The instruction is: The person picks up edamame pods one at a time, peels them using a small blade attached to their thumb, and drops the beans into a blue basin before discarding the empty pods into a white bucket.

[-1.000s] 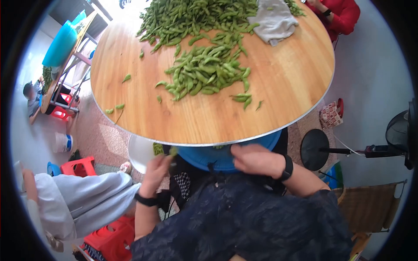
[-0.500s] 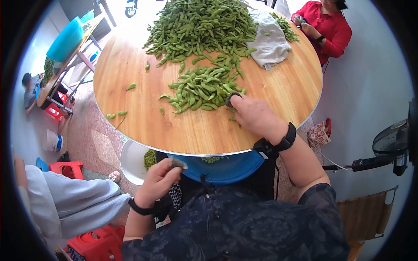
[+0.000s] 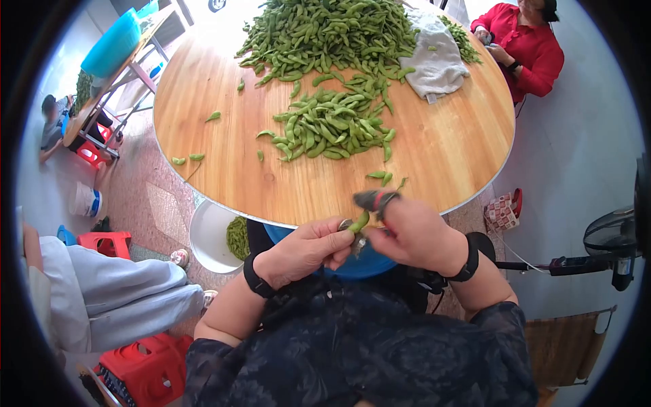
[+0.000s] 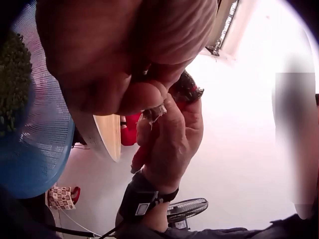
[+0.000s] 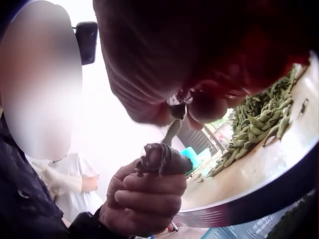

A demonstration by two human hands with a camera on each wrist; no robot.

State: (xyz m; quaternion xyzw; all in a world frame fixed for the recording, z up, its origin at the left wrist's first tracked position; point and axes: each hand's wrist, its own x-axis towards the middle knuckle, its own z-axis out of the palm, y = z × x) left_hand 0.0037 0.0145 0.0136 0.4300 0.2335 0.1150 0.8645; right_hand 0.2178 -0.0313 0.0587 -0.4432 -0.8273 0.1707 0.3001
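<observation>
Just past the table's near edge, my left hand [image 3: 308,245] pinches a green soybean pod [image 3: 361,221] between its thumb and fingers. A grey, frayed wrap [image 5: 167,160] covers a digit of that hand in the right wrist view. My right hand [image 3: 424,234] is at the pod's other end, its fingertips meeting around the tip. One of its fingers wears a dark cover [image 3: 375,200] with a red band. On the round wooden table [image 3: 230,183] lie a small heap of pods [image 3: 332,125] and a larger pile [image 3: 325,34] behind it.
A blue basin [image 4: 47,172] sits below my hands, partly hidden under the table edge. Left of it stands a white basin [image 3: 207,237] with green pieces inside. A grey cloth [image 3: 434,57] lies by the big pile. A person in red [image 3: 539,61] sits far right.
My right hand has come back from the small heap toward my body. My left hand has moved right and up to meet it, and a pod is now between them.
</observation>
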